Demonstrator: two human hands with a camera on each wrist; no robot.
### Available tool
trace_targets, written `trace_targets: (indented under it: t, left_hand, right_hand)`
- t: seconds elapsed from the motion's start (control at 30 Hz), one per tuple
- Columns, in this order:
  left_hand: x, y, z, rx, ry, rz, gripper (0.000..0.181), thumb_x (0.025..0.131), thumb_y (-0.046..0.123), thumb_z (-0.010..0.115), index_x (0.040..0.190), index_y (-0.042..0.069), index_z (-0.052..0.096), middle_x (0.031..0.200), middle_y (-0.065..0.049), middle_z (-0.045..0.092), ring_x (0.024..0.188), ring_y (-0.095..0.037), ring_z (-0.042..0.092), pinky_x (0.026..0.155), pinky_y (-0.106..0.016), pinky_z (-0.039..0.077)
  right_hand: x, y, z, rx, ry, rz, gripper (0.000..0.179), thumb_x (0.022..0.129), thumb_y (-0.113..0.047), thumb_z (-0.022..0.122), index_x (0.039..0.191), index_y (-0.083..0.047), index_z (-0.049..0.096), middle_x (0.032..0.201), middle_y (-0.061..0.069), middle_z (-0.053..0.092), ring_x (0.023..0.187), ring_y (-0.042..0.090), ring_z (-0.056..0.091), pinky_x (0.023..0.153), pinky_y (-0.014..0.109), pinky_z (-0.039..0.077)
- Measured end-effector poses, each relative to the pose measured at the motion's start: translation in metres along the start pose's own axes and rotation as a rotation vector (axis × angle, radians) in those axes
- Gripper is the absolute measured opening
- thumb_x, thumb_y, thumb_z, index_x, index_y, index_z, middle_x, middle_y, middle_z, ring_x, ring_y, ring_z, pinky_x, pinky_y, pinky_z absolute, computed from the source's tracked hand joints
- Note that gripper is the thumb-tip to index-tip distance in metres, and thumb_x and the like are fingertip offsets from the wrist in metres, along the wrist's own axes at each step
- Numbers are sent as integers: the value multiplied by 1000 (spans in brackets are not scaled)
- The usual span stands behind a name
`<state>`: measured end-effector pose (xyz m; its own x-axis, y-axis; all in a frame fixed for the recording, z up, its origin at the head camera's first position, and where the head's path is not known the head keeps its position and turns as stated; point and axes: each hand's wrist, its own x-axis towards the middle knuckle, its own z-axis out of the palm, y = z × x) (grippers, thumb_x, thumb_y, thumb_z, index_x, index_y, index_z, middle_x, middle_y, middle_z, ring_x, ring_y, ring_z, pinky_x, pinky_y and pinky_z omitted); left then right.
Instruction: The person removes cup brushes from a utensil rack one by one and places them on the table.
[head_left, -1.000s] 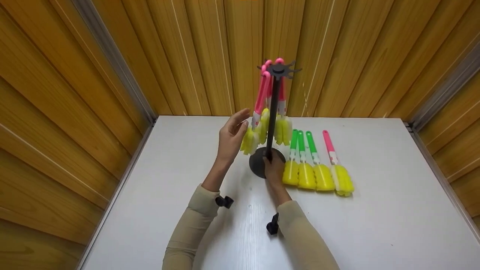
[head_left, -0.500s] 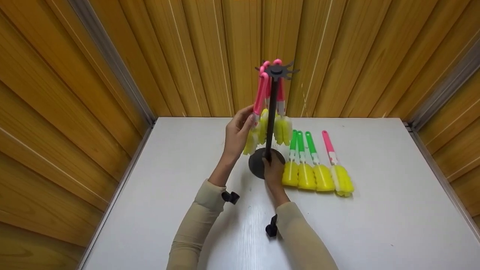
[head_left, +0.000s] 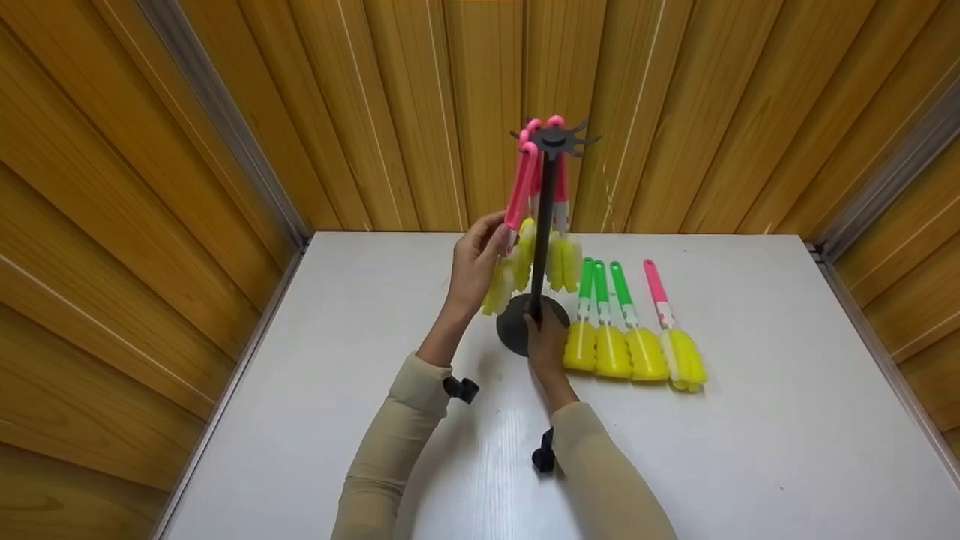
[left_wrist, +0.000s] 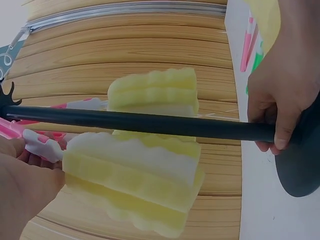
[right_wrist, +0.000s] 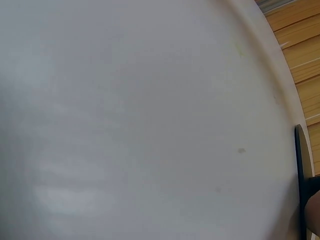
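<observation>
A black stand [head_left: 545,225] with a hooked top stands upright on its round base. Several pink-handled sponge brushes hang on its left and back hooks, yellow-and-white heads downward. In the head view my left hand [head_left: 472,266] pinches the white neck of the nearest hanging sponge brush [head_left: 521,187], below the pink handle. The left wrist view shows that brush's ribbed sponge head [left_wrist: 130,180] beyond my fingertips, with the pole passing close by. Low down, my right hand [head_left: 547,341] grips the pole just above the base [head_left: 514,330]. In the right wrist view only a fingertip shows beside the base's edge.
On the white table [head_left: 360,300], right of the stand, lie three green-handled sponge brushes [head_left: 612,349] in a row. A pink-handled sponge brush [head_left: 682,360] lies at their right. Wood-grained panels [head_left: 420,112] rise behind the table and at both sides.
My left hand, earlier with loosely spread fingers left of the brushes, has moved right and taken hold of the nearest hanging brush's neck. My right hand stays at the pole's foot.
</observation>
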<state>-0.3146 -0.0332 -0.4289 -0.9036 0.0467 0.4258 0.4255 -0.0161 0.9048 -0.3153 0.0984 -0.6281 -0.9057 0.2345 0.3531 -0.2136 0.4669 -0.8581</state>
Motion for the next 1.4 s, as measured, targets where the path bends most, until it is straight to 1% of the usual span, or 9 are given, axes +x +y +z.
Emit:
trace_targets:
  t: [0.23, 0.4, 0.47, 0.53, 0.7, 0.87, 1.03, 1.2, 1.4]
  left_hand:
    - [-3, 1, 3, -74, -11, -63, 33, 104, 19, 59, 131, 1, 62, 113, -12, 65, 96, -19, 59, 85, -30, 53]
    - [-3, 11, 5, -87, -8, -94, 29, 104, 16, 59, 127, 0, 64, 111, -12, 66, 96, -18, 59, 90, -29, 52]
    - [-4, 15, 5, -91, -13, -93, 28, 104, 14, 59, 126, -2, 64, 111, -13, 67, 97, -18, 60, 91, -29, 52]
    - [-5, 17, 5, -99, -26, -83, 27, 104, 11, 59, 125, -4, 64, 111, -14, 69, 97, -19, 61, 92, -30, 53]
    - [-3, 9, 4, -134, -51, -73, 27, 103, 9, 59, 125, -5, 64, 112, -15, 69, 97, -18, 64, 91, -31, 54]
    - [-2, 8, 2, -142, -51, -86, 28, 102, 12, 61, 126, -3, 65, 112, -14, 70, 98, -19, 65, 91, -31, 55]
    - [-2, 9, -1, -117, -47, -61, 30, 100, 19, 66, 125, 2, 68, 113, -11, 72, 100, -22, 66, 90, -33, 56]
    - [-3, 9, -2, -95, -37, -43, 32, 99, 21, 69, 126, 4, 69, 113, -9, 73, 102, -23, 68, 92, -35, 56]
    - [-3, 9, -2, -96, -32, -39, 29, 99, 20, 69, 124, 5, 71, 112, -8, 73, 100, -24, 68, 89, -34, 56]
  right_hand:
    - [-1, 1, -1, -24, 0, -8, 25, 102, -7, 60, 125, 3, 60, 126, 21, 67, 122, 35, 61, 108, 49, 45]
    - [2, 1, -1, -16, -16, -23, 25, 102, -9, 60, 125, 1, 60, 121, 17, 68, 116, 32, 63, 107, 46, 46]
    - [3, 0, 0, -28, -24, -21, 27, 102, -9, 60, 127, 2, 60, 121, 18, 68, 116, 32, 63, 106, 46, 47]
    - [2, 0, 0, -32, -34, 5, 31, 103, -9, 59, 132, 3, 58, 125, 18, 67, 119, 32, 62, 107, 47, 46]
    - [0, 0, 0, -2, -55, 68, 32, 104, -6, 55, 134, 4, 56, 130, 21, 64, 123, 34, 60, 108, 48, 44]
    - [0, 0, -1, 24, -44, 55, 29, 104, -6, 56, 131, 3, 58, 128, 20, 65, 122, 33, 60, 108, 47, 45]
    - [2, -1, -1, 45, -51, 57, 28, 105, -9, 55, 131, 0, 58, 127, 16, 66, 121, 29, 60, 109, 45, 44]
    - [2, -1, 0, 52, -56, 61, 25, 105, -8, 55, 129, -1, 58, 124, 15, 67, 118, 28, 61, 108, 44, 45]
    - [2, 2, 0, 41, -40, 11, 25, 105, -7, 55, 128, 0, 59, 122, 15, 67, 117, 28, 62, 107, 44, 46]
